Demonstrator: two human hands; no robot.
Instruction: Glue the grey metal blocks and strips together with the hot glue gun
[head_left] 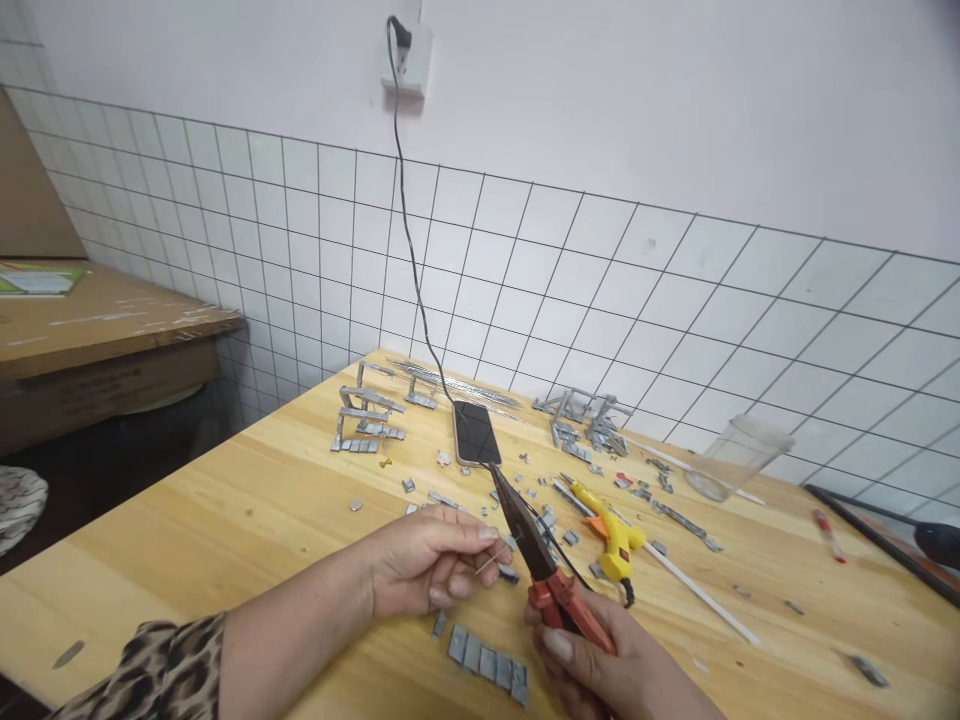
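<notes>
Over the bench (225, 510), the left hand (420, 565) pinches a thin wire (491, 560) beside pliers (544, 570) grasped by the right hand's (604, 660) fingers; grey frames (373, 398) look assembled, while loose pieces (409, 486) lie unjoined.

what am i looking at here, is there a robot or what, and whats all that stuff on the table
There is no robot: these are a person's bare hands. The one picture comes from a camera worn on that person's head, looking forward and down. The left hand pinches what looks like a thin wire. The right hand grips red-handled pliers. On the wooden table lie a phone, a yellow glue gun, a clear cup and many small grey pieces, such as the row in front. A dark cable runs from the wall socket down to the phone.
</notes>
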